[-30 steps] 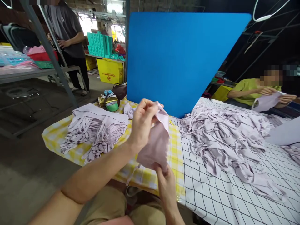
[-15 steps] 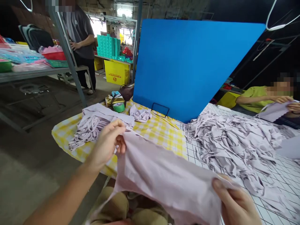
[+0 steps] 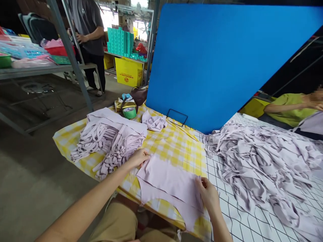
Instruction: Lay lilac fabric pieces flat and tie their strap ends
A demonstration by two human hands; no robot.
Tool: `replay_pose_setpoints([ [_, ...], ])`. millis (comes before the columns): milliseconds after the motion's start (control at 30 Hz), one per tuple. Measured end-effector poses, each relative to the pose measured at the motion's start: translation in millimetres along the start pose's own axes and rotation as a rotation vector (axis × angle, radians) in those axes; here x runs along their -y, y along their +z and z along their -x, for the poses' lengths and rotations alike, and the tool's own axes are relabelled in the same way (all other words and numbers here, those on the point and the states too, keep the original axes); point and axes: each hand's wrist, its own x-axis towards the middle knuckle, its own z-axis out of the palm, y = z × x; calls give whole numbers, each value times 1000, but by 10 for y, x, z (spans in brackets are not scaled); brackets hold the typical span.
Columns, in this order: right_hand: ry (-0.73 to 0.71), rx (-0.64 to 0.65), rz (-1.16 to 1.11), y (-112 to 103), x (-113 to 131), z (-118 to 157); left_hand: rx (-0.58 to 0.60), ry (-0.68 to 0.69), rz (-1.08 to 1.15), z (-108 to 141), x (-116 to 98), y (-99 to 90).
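Observation:
A pale lilac fabric piece [image 3: 174, 181] with curved cutouts lies folded over on the yellow checked cloth [image 3: 174, 144], near the table edge in front of me. My left hand [image 3: 138, 158] pinches its far left corner. At its right end, my right hand [image 3: 208, 193] grips the other corner between thumb and fingers. Left of my left hand sits a stack of similar lilac pieces [image 3: 113, 121], their narrow strips hanging toward me. A crumpled lilac piece [image 3: 153, 121] rests farther back.
A large heap of lilac fabric [image 3: 262, 158] covers the grid-patterned right side. Behind stands a blue panel [image 3: 214, 67] with a black wire stand [image 3: 177, 117]. Green tape [image 3: 129, 113] lies at the back. One person [image 3: 88, 40] stands left; another [image 3: 287, 107] handles fabric at right.
The fabric piece, held up between both hands before, now lies on the checked cloth. Both hands have moved down onto the table and farther from me, still gripping its corners.

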Motion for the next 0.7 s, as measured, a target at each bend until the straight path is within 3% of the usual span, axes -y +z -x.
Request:
replay_pose_setpoints([
  [200, 14, -50, 167, 62, -7, 5, -31, 84, -134, -12, -50, 12],
  [300, -33, -62, 146, 54, -5, 28, -115, 162, -157, 43, -114, 12],
  [433, -20, -168, 91, 21, 22, -41, -230, 243, -173, 60, -202, -4],
  [700, 36, -185, 233, 139, 138, -268, -332, 245, -328, -123, -197, 132],
])
